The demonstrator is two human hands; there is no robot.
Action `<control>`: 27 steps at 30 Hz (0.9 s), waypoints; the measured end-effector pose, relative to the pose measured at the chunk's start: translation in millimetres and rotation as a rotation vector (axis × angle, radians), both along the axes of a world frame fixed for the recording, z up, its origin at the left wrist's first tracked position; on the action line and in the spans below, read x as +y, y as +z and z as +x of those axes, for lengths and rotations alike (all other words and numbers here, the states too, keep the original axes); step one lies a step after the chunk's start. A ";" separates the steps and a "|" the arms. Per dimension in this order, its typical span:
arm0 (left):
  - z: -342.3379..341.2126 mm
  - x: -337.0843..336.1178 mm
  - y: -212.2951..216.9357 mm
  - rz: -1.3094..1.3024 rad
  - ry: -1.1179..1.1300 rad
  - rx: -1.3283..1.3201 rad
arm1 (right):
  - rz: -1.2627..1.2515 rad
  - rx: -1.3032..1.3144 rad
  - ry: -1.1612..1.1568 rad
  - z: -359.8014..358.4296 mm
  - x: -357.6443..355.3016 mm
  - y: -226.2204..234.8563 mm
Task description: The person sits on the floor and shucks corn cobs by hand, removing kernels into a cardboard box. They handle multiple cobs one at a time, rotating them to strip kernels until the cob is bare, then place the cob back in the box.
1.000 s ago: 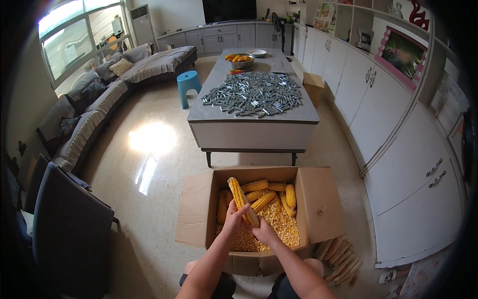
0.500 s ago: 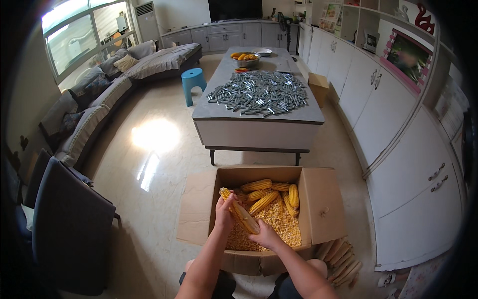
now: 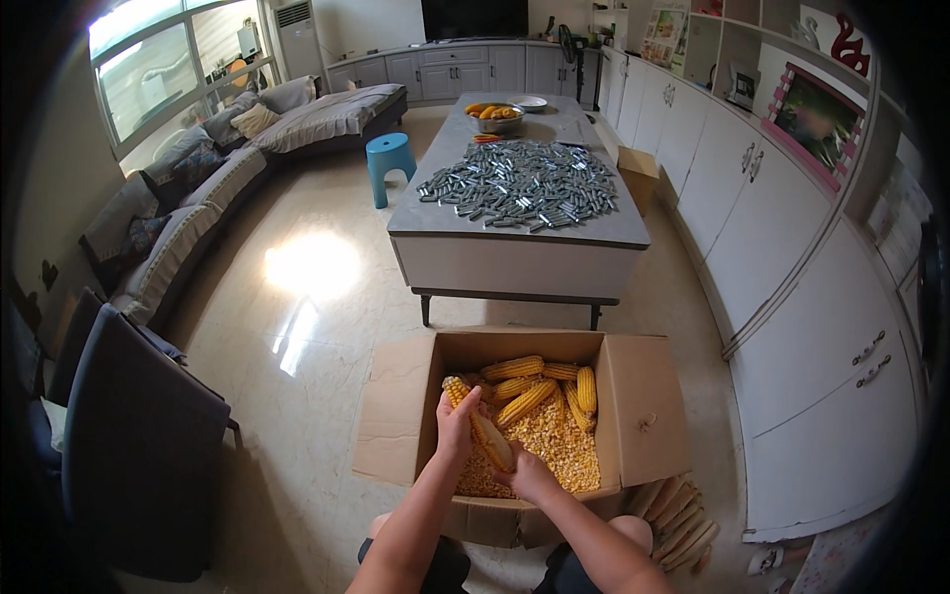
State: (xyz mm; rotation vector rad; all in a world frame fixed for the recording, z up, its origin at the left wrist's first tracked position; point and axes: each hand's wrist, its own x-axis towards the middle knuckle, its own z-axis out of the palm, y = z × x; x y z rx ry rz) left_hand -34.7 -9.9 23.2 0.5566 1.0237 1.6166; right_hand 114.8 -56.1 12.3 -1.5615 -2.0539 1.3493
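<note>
- Glossy floor (image 3: 327,342), sofa (image 3: 203,203) at left, blue stool (image 3: 390,155) beside the table (image 3: 520,264).
- Left hand (image 3: 456,426): fingers wrapped around the ear (image 3: 492,444), near its top.
- Ear: slanting over the box (image 3: 643,411), partly stripped.
- Right hand (image 3: 531,478): fingers gripping the ear's lower end.
- Kernels (image 3: 554,447): loose in the box, yellow ears (image 3: 527,402) behind.
- Stripped cobs (image 3: 680,523): on the floor, just right of the box.
</note>
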 end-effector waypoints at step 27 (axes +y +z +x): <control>-4.1 2.0 2.0 -0.069 0.094 -0.238 | 0.143 -0.168 0.077 3.4 1.3 -6.0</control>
